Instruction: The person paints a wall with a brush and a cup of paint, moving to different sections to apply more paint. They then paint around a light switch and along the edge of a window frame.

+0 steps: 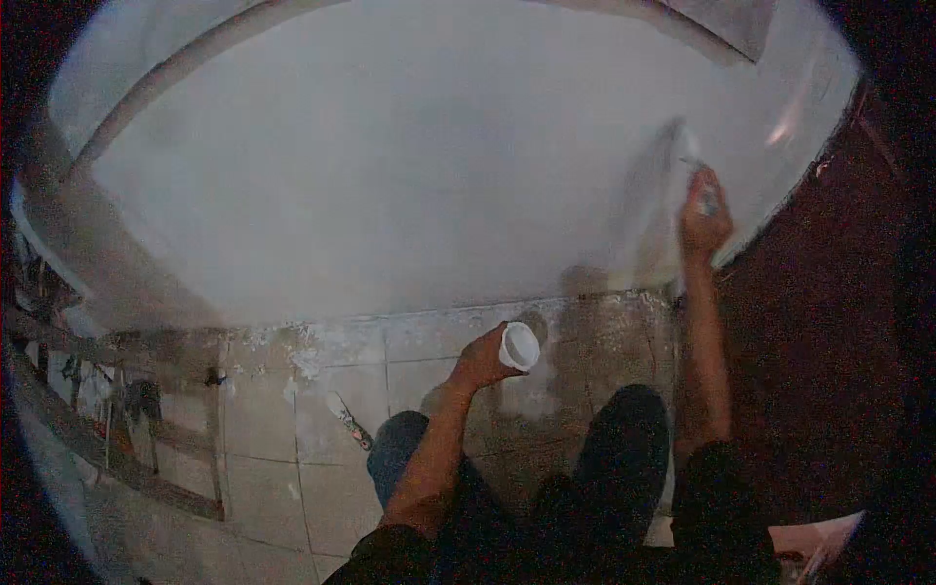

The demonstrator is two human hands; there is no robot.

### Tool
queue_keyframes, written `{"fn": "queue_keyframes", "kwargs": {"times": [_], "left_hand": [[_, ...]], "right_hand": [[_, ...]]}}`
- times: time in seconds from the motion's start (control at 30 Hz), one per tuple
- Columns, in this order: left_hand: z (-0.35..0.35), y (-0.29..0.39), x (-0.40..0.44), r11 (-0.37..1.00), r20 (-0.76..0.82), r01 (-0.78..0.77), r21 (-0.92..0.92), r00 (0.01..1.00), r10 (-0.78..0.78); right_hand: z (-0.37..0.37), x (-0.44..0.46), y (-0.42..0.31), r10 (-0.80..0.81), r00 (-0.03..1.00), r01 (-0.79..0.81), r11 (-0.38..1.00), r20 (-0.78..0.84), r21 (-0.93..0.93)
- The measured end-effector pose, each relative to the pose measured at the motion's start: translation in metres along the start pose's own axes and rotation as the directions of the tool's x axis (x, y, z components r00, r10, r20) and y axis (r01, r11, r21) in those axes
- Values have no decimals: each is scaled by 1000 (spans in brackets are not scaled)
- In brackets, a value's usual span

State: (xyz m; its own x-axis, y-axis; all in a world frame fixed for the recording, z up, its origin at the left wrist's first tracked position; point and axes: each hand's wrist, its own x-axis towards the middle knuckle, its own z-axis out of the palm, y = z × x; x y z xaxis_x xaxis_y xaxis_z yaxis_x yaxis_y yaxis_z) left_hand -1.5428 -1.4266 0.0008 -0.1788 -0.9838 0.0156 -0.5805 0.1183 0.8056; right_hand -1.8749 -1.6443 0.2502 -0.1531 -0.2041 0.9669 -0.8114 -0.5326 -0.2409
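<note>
Wooden frame: The slatted frame [180, 439] is standing at the far left, with dark, hard-to-identify items hanging among its bars.
Floor: Pale tiles [258, 419] are running along the foot of the white wall [390, 175], and whitish splashes are marking them near the join.
Loose scraper: A flat-bladed tool [349, 421] is lying on the tiles just beside the person's left knee [400, 444], its pale blade pointing towards the wall.
Left hand: The left hand [478, 361] is gripping a white cup [521, 347] from its side, fingers and thumb spreading about as wide as the cup and closing on it.
Cup: It is sitting in that hand above the tiles, its open mouth facing the camera; its contents are not showing clearly.
Right knee: The dark-clothed knee [629, 429] is bending between the two forearms.
Right hand: The right hand [707, 214] is reaching up in front of the wall, its fingers curling closed around a blurred, pale tool [688, 148].
Pale tool: It is extending above the fingers close to the wall; whether it is touching, I cannot tell.
Far right: A dark reddish area [819, 361] is bordering the wall, and a pinkish object [819, 538] is showing below it.
</note>
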Motion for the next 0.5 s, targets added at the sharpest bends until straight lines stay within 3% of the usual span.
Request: {"fn": "queue_keyframes", "kwargs": {"times": [0.03,0.07,0.1,0.17,0.2,0.23,0.27,0.3,0.43,0.5], "left_hand": [[-1,2,2,997,41,-28,-65,999,31],[5,-1,4,998,49,-25,-59,998,28],[13,-5,7,1000,39,-14,-24,999,15],[19,-7,9,1000,24,4,15,1000,-4],[21,-7,10,1000,49,-18,7,999,18],[23,-9,9,999,77,-39,0,996,39],[24,-10,9,1000,88,-28,7,996,27],[24,-10,7,1000,83,-1,27,997,-1],[18,-11,-2,995,62,77,64,995,-81],[9,0,-6,993,64,94,66,993,-98]], "right_hand": [[13,-15,-50,-109,993,112,991,49,-72],[28,-32,-100,-55,995,47,994,78,101],[36,-43,-147,-201,977,177,950,69,259],[57,-79,-225,-226,957,112,866,182,487],[75,-98,-259,-257,961,140,766,98,627],[82,-114,-290,-266,937,23,693,225,721],[96,-130,-321,-310,935,66,630,173,774],[104,-147,-348,-342,911,37,622,229,782],[116,-161,-384,-345,897,-32,575,277,818],[116,-150,-355,-325,911,-19,581,253,814]]}}
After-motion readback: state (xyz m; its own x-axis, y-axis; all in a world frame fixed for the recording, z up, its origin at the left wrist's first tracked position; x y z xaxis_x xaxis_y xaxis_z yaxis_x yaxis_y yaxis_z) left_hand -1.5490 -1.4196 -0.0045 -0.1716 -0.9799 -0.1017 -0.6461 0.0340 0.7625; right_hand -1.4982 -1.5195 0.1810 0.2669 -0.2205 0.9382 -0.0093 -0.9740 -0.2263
